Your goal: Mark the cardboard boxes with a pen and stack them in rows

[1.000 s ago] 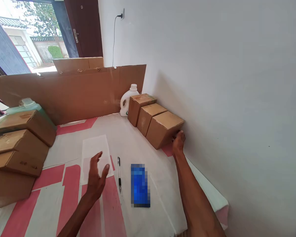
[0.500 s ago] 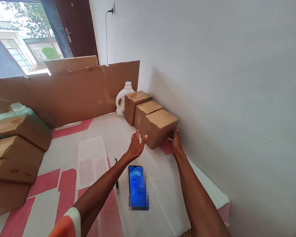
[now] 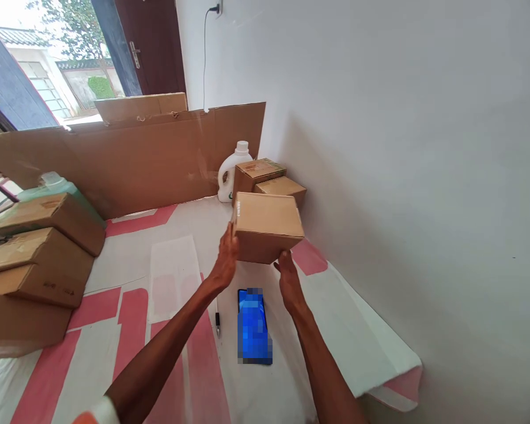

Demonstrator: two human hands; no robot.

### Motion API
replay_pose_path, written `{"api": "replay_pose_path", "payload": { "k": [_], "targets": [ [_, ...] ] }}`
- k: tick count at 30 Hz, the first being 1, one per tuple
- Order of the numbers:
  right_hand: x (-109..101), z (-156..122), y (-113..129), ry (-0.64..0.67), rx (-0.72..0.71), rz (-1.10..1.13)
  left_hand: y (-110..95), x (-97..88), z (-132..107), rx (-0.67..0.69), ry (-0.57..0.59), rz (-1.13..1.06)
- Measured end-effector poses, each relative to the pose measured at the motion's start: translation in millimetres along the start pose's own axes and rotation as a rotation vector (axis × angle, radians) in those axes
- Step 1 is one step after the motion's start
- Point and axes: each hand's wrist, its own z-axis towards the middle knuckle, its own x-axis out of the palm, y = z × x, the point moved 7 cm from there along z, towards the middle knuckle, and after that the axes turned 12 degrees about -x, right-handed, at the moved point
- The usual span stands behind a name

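The left hand presses the left side of a cardboard box while the right hand grasps its near lower edge, their shared grip holding it seemingly above the surface, between two other boxes and a phone.

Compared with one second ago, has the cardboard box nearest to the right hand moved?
Yes: judged against the white wall, the box has moved to the left, away from it, and has also turned.
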Motion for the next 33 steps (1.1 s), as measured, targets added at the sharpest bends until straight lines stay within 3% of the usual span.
{"api": "replay_pose_path", "payload": {
  "k": [2, 4, 7, 10, 13, 16, 19, 26, 33],
  "targets": [
    [35, -22, 21, 0.106, -0.043, 0.011, -3, -47.7, -44, 0.058, -0.108, 0.007],
    [75, -52, 36, 0.243, -0.058, 0.004, 11, -95.1, -94, 0.015, -0.249, 0.037],
    [131, -105, 46, 0.460, -0.049, -0.013, 54, -150.3, -171, -0.129, -0.454, 0.049],
    [168, -150, 44, 0.613, -0.042, 0.027, 100, -180.5, -231, -0.214, -0.609, 0.025],
    [186, -179, 29, 0.693, 0.006, 0.057, 132, -188.3, -262, -0.234, -0.658, -0.048],
    [191, -190, 15, 0.717, 0.052, 0.052, 145, -186.4, -268, -0.247, -0.681, -0.064],
    [188, -186, 16, 0.708, 0.046, 0.016, 140, -186.7, -269, -0.280, -0.723, 0.034],
    [162, -152, 61, 0.616, -0.100, -0.119, 106, -187.7, -266, -0.198, -0.630, 0.290],
    [158, -167, 50, 0.634, -0.056, -0.109, 117, -175.1, -262, -0.204, -0.620, 0.237]
  ]
}}
